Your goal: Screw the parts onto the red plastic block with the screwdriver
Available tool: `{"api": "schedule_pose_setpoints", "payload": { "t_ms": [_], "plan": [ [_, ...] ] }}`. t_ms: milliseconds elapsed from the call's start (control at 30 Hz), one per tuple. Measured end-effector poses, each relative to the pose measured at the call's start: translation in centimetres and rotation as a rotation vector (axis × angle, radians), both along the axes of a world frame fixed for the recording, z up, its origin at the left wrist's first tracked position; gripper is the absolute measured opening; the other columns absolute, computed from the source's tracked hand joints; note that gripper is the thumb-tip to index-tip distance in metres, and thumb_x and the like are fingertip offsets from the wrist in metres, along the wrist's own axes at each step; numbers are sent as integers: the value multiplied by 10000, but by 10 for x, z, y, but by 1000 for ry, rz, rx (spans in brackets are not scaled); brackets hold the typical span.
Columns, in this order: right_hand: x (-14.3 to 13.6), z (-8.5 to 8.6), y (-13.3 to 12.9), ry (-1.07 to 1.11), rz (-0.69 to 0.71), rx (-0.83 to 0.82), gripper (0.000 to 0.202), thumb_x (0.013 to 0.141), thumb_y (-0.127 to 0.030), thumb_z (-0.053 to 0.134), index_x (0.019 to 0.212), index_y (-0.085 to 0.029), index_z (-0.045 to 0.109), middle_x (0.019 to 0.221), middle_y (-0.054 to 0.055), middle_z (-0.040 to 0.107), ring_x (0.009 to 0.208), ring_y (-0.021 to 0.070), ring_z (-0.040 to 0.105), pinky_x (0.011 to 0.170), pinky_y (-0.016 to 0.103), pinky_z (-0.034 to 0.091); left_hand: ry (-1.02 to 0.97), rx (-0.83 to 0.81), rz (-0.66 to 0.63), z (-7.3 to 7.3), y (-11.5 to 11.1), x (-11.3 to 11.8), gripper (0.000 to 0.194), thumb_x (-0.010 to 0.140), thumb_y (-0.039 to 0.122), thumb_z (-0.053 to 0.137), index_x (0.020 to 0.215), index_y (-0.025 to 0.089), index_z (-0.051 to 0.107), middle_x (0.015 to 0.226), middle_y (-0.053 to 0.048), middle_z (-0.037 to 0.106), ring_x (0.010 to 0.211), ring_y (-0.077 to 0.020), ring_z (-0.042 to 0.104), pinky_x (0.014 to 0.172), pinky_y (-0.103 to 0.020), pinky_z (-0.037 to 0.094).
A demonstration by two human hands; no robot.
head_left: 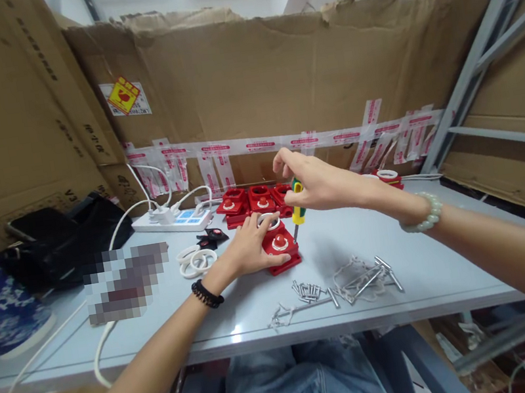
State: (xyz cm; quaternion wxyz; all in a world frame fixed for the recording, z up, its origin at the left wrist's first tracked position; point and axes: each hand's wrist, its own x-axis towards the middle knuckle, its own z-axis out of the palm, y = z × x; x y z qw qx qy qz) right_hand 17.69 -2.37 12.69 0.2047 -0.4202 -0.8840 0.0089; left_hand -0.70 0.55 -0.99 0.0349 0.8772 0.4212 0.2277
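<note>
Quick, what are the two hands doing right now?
Left hand: open, pressing down on the red part.
Right hand: closed around the screwdriver, tip down at the red part.

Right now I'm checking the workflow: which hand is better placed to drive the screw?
Right hand: it grips the screwdriver upright at the red part. The left hand only steadies that part.

Red housing (281, 250) is sitting mid-table (429, 276), left hand (250, 246) lying on its left side, right hand (320, 182) hovering above it, gripping the screwdriver (297, 209) upright at its right edge. Screws (310, 291) are lying in front. More housings (252, 202) are sitting behind. Rings (196, 261) are lying left; power strip (171, 221) is lying behind those.
</note>
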Motion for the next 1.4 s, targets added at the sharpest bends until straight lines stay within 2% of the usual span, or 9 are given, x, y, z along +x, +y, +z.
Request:
{"api": "schedule_pose_setpoints", "payload": {
  "t_ms": [100,233,433,567,633,800,1033,1233,1400],
  "plan": [
    [3,1,-2,-13,-5,2,297,686,-236,526,962,-175,435,943,78,518,806,192,492,675,325,403,-2,-2,-3,0,0,0,851,632,634,608,1344,276,312,1107,-91,411,1027,-308,450,871,-464,410],
    [2,-2,-2,-55,-44,23,238,670,-196,523,889,-181,430,882,67,522,764,184,475,657,318,391,2,-6,-1,0,0,0,863,631,641,605,1352,286,292,1131,-94,414,1050,-318,442,879,-483,402],
    [-1,-7,2,-7,-91,69,121,755,-220,452,863,-175,425,796,51,531,681,157,456,616,302,354,15,-2,5,1,0,-1,867,634,639,602,1357,281,284,1143,-98,419,1054,-319,444,883,-488,401],
    [0,-5,2,47,0,-22,283,680,-175,506,943,-181,402,871,54,550,703,147,483,596,275,360,14,1,5,1,0,0,852,637,633,603,1350,282,293,1122,-91,422,1038,-310,454,878,-482,404],
    [0,-4,1,36,-9,-40,320,657,-191,534,948,-186,401,862,49,555,701,151,487,585,273,358,14,-2,7,0,0,0,850,635,629,607,1345,276,303,1123,-94,421,1038,-311,456,877,-481,405],
    [-2,-4,-1,-32,-121,89,159,698,-204,489,845,-184,430,716,26,535,628,150,455,580,298,335,-3,-2,0,0,1,0,861,632,641,601,1355,294,288,1153,-95,417,1057,-319,448,875,-486,405],
    [2,-4,-2,124,-1,-83,407,605,-176,564,957,-201,362,882,46,559,667,136,486,551,270,364,-2,-2,-1,-1,1,0,848,628,646,603,1339,287,312,1126,-90,420,1043,-315,452,874,-486,409],
    [-4,-16,3,164,-71,24,259,693,-250,502,920,-201,389,674,-9,495,613,135,434,557,285,331,8,12,10,-4,3,-1,839,627,650,601,1323,270,326,1126,-98,411,1052,-325,439,869,-486,411],
    [-3,-20,5,244,-35,-3,283,663,-213,496,921,-205,381,695,-19,479,594,118,420,554,274,334,12,5,10,-1,0,-1,862,640,627,609,1360,291,275,1109,-92,418,1031,-314,455,859,-477,415]
  ]
}}
